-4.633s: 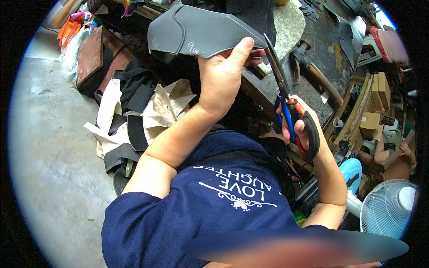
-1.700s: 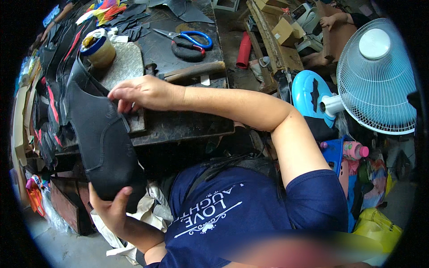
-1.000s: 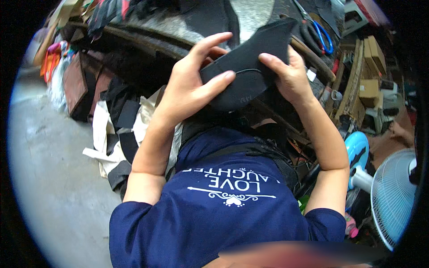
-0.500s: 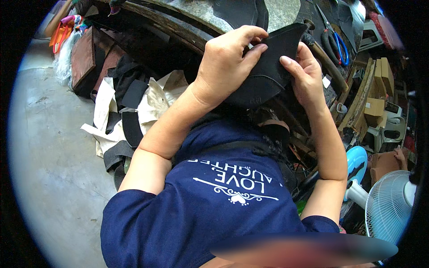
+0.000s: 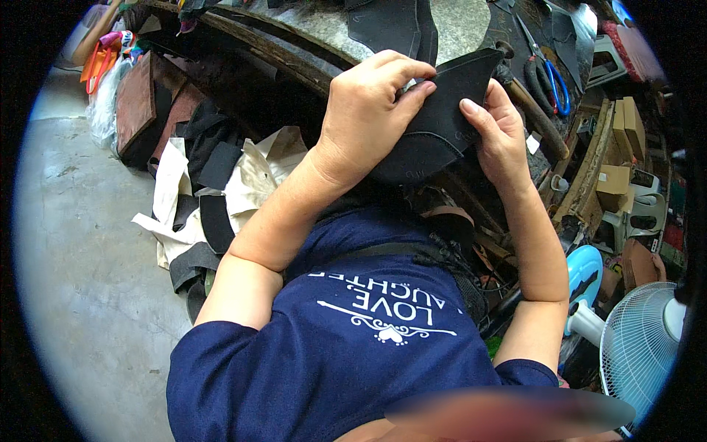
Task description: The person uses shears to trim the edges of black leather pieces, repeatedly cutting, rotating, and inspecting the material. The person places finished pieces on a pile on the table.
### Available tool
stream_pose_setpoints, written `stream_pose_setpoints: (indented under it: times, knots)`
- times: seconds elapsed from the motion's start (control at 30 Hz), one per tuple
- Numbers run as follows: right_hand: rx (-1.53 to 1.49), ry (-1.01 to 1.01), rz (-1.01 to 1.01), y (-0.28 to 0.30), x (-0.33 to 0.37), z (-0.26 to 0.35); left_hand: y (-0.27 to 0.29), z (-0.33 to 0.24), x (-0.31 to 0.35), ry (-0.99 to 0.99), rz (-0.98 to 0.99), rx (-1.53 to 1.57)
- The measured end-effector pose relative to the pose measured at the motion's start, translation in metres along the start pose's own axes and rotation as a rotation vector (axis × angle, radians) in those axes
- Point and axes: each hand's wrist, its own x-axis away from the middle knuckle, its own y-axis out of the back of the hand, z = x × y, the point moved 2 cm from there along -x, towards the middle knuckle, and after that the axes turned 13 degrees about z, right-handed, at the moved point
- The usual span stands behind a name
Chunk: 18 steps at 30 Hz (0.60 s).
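Note:
Both my hands hold up a black shoe upper piece (image 5: 464, 85), a flat leather-like panel with a pointed upper corner and a curved, stitched-looking seam across its lower part. My left hand (image 5: 375, 110) pinches its left edge between thumb and fingers. On the opposite side, my right hand (image 5: 501, 132) grips the right edge, thumb on the front face and fingers behind. Beyond the panel, more black cut pieces (image 5: 383, 29) lie on a pale stone slab (image 5: 464, 22) on the workbench.
Blue-handled scissors (image 5: 556, 85) and a wooden-handled hammer (image 5: 534, 114) lie at the bench's right. White and black scraps (image 5: 254, 169) are heaped at my left, beside brown boards (image 5: 140, 103). A fan (image 5: 641, 346) stands at lower right, cardboard boxes (image 5: 615, 184) above it.
Both hands and the black panel have shifted slightly left and down in view, the panel tilting a little. The grip of each hand stays the same.

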Motion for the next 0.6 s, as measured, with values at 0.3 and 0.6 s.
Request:
stream_pose_setpoints:
  times: [0.3,0.6]
  knots:
    - [0.123,0.029,-0.018,0.001,0.004,0.002,0.003,0.003,-0.002,0.015,0.070,-0.084]
    - [0.027,-0.002,-0.030,0.002,0.006,0.003,-0.009,0.046,-0.048,-0.027,0.219,-0.722]
